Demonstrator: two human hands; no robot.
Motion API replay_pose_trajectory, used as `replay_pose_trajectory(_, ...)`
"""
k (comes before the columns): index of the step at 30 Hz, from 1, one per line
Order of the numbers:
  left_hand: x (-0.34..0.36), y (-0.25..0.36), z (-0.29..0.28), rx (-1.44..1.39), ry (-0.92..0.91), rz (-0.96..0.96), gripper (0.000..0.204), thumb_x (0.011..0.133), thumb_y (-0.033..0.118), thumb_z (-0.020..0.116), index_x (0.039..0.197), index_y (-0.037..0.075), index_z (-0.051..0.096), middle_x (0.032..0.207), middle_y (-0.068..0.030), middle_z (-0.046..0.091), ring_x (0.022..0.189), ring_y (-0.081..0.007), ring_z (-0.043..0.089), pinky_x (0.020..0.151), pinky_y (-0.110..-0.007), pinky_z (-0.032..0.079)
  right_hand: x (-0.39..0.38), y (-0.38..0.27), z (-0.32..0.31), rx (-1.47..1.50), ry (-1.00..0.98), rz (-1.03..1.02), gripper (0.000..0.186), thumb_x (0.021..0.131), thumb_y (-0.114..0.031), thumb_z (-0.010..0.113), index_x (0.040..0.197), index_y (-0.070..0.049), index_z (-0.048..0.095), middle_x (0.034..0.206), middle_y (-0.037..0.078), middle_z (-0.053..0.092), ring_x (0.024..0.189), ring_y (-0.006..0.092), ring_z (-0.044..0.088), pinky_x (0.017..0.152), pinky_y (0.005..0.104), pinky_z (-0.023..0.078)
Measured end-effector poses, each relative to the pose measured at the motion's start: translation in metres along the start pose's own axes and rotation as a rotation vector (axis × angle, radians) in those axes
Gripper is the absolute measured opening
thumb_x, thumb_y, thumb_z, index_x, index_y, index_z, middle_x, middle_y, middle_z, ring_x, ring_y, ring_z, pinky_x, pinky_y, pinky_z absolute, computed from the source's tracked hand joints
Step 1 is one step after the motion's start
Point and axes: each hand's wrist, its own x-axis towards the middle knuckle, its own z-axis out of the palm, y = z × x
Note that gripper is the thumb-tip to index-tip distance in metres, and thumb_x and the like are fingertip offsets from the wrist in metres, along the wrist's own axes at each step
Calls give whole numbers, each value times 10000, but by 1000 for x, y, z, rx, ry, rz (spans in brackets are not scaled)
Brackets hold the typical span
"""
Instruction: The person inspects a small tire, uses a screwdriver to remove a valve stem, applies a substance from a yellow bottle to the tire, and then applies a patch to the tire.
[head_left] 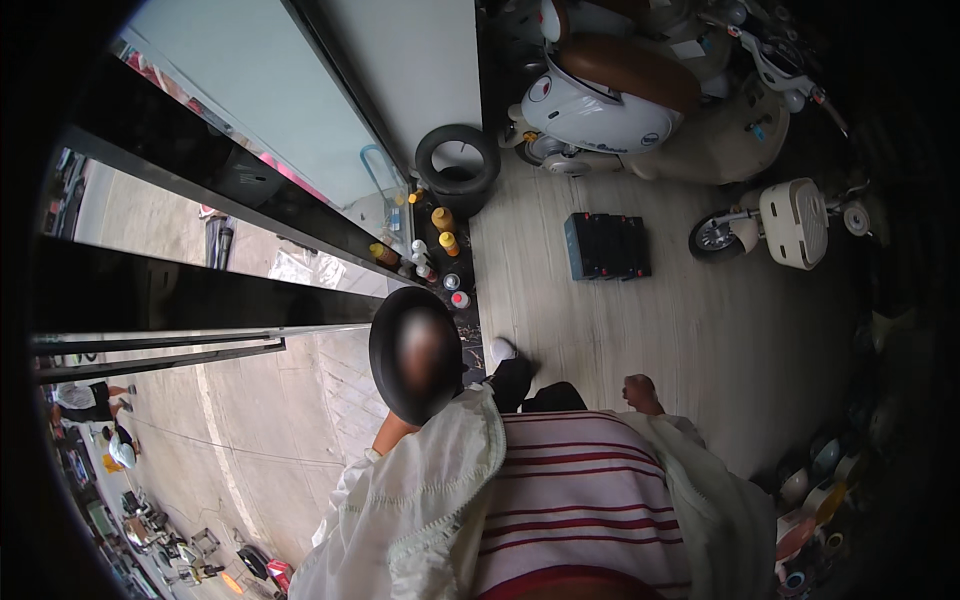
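Observation:
A black tyre (pixel 382 355) hangs from my left hand (pixel 420 360), whose forearm comes up from below and passes behind the rim. Inside the ring the picture is blurred, so the fingers do not show singly; the hand seems closed around the tyre. Out to the right, my right hand (pixel 642 390) hangs beside my body with fingers curled and nothing visible in them. Ahead on the floor, apart from both hands, sits a dark battery block (pixel 607 246) with red terminals.
Stacked tyres (pixel 457 160) stand by the glass door (pixel 265 80); several bottles (pixel 448 243) line its sill. A white scooter (pixel 610 110) with a brown seat is at the far right, near a small cream scooter (pixel 795 224). Helmets (pixel 825 500) lie at the lower right.

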Motion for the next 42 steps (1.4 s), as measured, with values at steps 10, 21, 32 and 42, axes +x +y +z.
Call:
replay_pose_trajectory(10,56,-46,4,-312,184,-517,511,986,256,460,1467,84,450,1199,-149,648,1000,-274,668,809,-410,589,250,-322,33,-29,-418,-181,287,970,-273,614,1004,0,695,850,116,718,805,233,698,740,378,559)
replay_pose_trajectory(21,140,-149,89,-782,489,-858,504,1037,332,461,1486,102,445,1223,-158,649,1044,-307,670,836,-449,592,500,-480,94,-332,-554,-332,310,935,-284,622,1077,-30,730,1101,174,743,1059,351,692,933,416,532)
replay_pose_trajectory(32,267,-367,250,-1727,631,-573,543,1046,456,534,1464,114,485,1229,-192,677,1007,-301,706,809,-443,613,685,-561,360,-212,-608,-621,612,971,-232,650,1465,80,466,1438,302,531,1254,353,620,1054,397,489)
replay_pose_trajectory(42,289,-397,225,-1860,873,-706,530,1052,401,551,1435,48,455,1267,-174,621,963,-279,685,735,-380,589,757,-604,524,122,-439,-235,841,988,-544,502,1491,112,348,1519,305,431,1419,376,434,1161,378,344)
